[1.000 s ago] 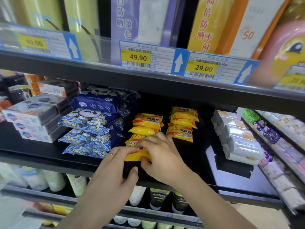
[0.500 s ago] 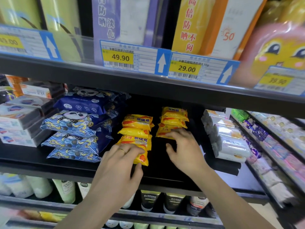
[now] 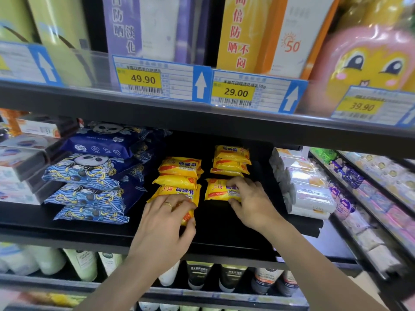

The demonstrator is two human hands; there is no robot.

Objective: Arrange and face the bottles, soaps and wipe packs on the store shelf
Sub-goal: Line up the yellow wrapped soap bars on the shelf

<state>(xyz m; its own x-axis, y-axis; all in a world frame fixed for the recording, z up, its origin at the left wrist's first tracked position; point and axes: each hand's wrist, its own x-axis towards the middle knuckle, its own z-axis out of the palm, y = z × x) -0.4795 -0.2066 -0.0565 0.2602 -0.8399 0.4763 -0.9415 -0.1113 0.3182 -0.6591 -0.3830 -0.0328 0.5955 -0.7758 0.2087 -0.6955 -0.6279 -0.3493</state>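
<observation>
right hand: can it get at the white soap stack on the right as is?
Probably yes. The right hand pinches a yellow soap; the white soap stack sits just beside it, nothing between them, but the grip must release first.

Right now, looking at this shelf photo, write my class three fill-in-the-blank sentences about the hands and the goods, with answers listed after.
1. Both hands rest on soap packs wrapped in ____.
2. The ring is worn on the ____ hand.
3. The right hand touches the front pack of the ____ soap stack.
4. The panda wipe packs lie to the ____ of the soaps.

Answers: yellow; left; right; left
</observation>
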